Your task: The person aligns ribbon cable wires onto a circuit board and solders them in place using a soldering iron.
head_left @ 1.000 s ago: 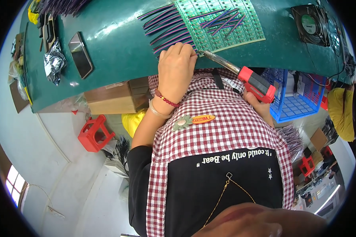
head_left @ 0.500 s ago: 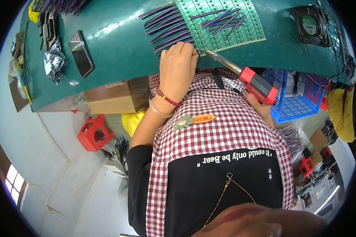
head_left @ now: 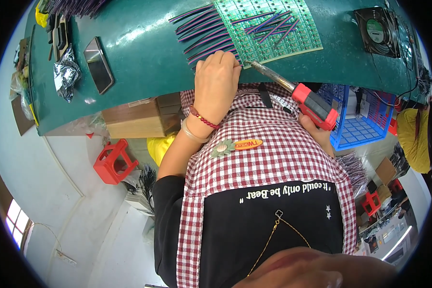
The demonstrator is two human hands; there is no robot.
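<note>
My left hand [head_left: 217,74] is closed in a pinch at the lower left corner of a green circuit board panel [head_left: 302,41], its fingertips on the end of a thin wire strip mostly hidden beneath the fingers. Dark wire strips with pink and blue strands [head_left: 204,34] lie in a row along the panel's left edge. More loose strips [head_left: 269,29] rest on top of the panel. My right hand [head_left: 314,129] is wrapped round the red and black handle of a soldering iron [head_left: 317,105]. Its metal tip is by the panel's lower edge, close to my left fingertips.
On the green table [head_left: 144,62] lie a phone [head_left: 99,66] and crumpled foil [head_left: 67,74] at left. A black fan [head_left: 377,31] stands at right, with cables beside it. Below the table edge are a blue crate [head_left: 362,122], a cardboard box [head_left: 134,119] and a red stool [head_left: 114,161].
The soldering iron has shifted slightly to the right, its tip a little farther from my left fingertips. My left hand stays in almost the same place.
</note>
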